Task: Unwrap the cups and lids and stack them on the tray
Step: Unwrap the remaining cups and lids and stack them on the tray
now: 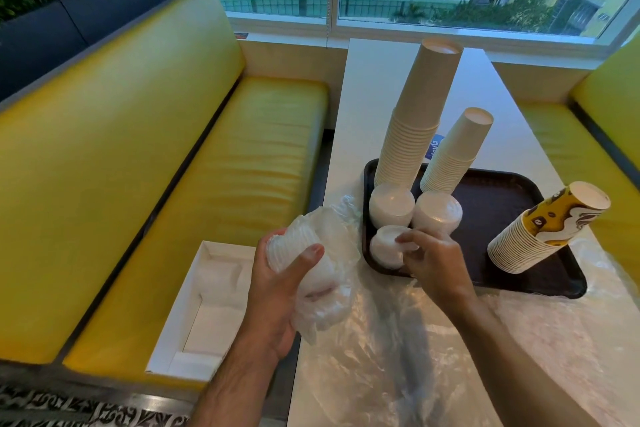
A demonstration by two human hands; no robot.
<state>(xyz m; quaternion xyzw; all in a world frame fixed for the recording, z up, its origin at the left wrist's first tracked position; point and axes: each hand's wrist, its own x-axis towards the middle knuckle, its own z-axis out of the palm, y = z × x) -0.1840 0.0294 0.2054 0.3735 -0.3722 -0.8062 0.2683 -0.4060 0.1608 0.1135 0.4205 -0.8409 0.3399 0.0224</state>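
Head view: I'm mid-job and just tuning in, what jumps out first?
The tall cup stack towers at the tray's far left corner, with a shorter stack just right of it and a printed stack leaning at the right edge. At the near left corner, the right hand touches a small lid pile, while the left hand grips wrapped lids off the tray.

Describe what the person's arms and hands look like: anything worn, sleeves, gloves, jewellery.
Both forearms are bare as far as the frame shows; no sleeve reaches into view. The left hand and the right hand wear no gloves. No watch, bracelet or band shows at either wrist, and no ring is visible on the fingers that can be seen. No markings are visible on either arm.
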